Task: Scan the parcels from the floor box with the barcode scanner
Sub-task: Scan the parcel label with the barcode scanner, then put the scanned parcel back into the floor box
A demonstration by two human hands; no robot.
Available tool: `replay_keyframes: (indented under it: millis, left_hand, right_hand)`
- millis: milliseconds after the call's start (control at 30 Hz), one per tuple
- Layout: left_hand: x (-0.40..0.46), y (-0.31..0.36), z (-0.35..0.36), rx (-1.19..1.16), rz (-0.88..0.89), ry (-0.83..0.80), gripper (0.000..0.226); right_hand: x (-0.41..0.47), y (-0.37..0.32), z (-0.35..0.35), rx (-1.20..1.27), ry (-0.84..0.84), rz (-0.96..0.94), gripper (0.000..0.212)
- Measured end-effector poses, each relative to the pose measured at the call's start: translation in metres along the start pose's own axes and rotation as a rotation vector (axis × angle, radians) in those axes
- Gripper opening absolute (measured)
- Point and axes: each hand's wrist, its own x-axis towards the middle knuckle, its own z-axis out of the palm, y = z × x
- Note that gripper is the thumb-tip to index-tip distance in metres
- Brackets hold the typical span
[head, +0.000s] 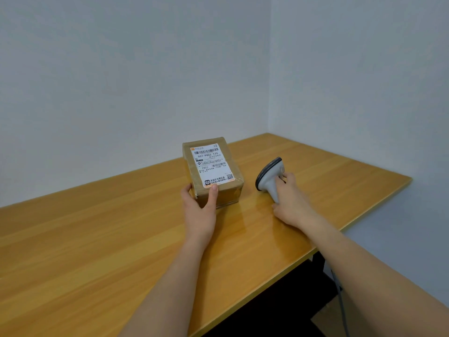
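Observation:
A brown cardboard parcel [211,169] wrapped in clear tape lies on the wooden table [97,239], its white shipping label with barcodes facing up. My left hand [201,205] grips the parcel's near end, thumb on the label's lower edge and fingers round the left side. To the right, my right hand [290,200] holds the handle of a grey barcode scanner [269,176]. The scanner's dark-rimmed head tilts up and left toward the parcel, a short gap away from it. The floor box is out of view.
White walls meet in a corner behind the table's far right. The table's right edge runs diagonally near my right forearm. A grey cable [340,295] hangs below that edge over the dark space beneath the table.

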Motion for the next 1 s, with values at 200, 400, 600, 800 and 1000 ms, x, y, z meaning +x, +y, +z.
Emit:
replay_keyframes:
  millis: [200,400,600,800,1000]
  left_hand:
    - [0.000,-0.001,0.000,-0.003,-0.008,-0.010,0.072]
    - [0.000,-0.001,-0.002,-0.030,-0.016,-0.018,0.071]
    - [-0.004,0.007,-0.005,-0.125,-0.055,-0.025,0.060]
    - [-0.009,0.012,-0.010,-0.279,-0.128,0.015,0.053]
    - [-0.021,0.036,-0.003,-0.448,-0.123,-0.021,0.061]
  right_hand:
    - [-0.001,0.001,0.000,-0.055,0.020,-0.013,0.046]
    - [-0.006,0.003,-0.002,-0.017,0.033,-0.047,0.056]
    - [-0.010,0.006,-0.012,0.086,-0.056,-0.037,0.070]
    - [-0.023,0.009,-0.037,0.174,-0.045,-0.065,0.068]
    - [-0.043,0.004,-0.075,0.325,-0.025,-0.133,0.067]
